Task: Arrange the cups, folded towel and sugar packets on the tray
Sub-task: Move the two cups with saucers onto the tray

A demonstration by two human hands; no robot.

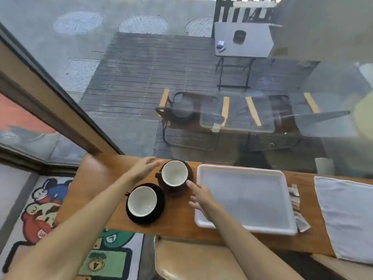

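Far cup is flanked by both open hands, left and right, nothing gripped yet. Tray is sat mid-bench, towel at the right end, sugar packets between.

A warm-toned wooden counter with visible grain and a soft satin sheen carries two cups that look ceramic, glossy white inside and dark matt brown outside; the nearer cup sits on a dark saucer with a dull glaze. Beside them lies a white plastic tray, its rim smooth and its floor finely textured and matt. A pale woven cloth towel lies flat and matt, and crinkled paper sugar packets rest between tray and towel. A tufted cartoon rug covers the floor.
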